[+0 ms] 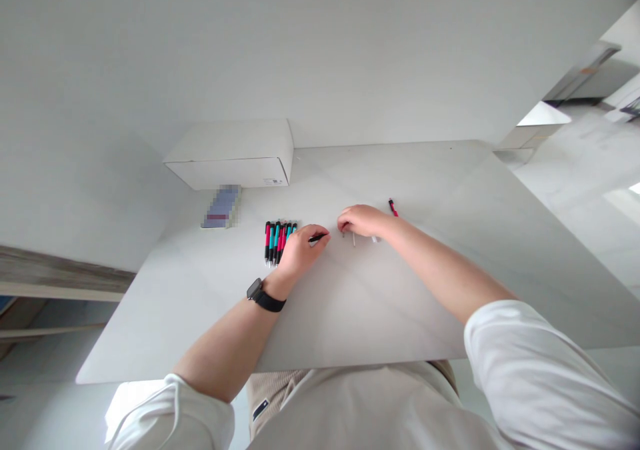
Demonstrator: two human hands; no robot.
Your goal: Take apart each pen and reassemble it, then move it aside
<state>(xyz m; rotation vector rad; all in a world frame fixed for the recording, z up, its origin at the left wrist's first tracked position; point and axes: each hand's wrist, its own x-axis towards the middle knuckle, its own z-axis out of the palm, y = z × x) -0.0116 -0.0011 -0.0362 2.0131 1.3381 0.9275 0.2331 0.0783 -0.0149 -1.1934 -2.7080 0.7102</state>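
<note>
The left hand (301, 249) pinched a black pen part (317, 238) between thumb and fingers. Just to its right, the right hand (361, 220) had its fingers bent down toward the table (380, 317); whether they gripped anything could not be told. A thin stick (354, 239) showed just on that hand's near side. Pens (271, 242) lay in a row beside the left hand, on its left; a red pen (393, 207) lay beyond the right wrist.

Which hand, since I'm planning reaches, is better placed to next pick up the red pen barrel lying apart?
Right, most likely: the pen barrel lies nearer the right hand, out on that side. The left hand is farther off and holds a black part. Whether the right grips anything is unclear.
</note>
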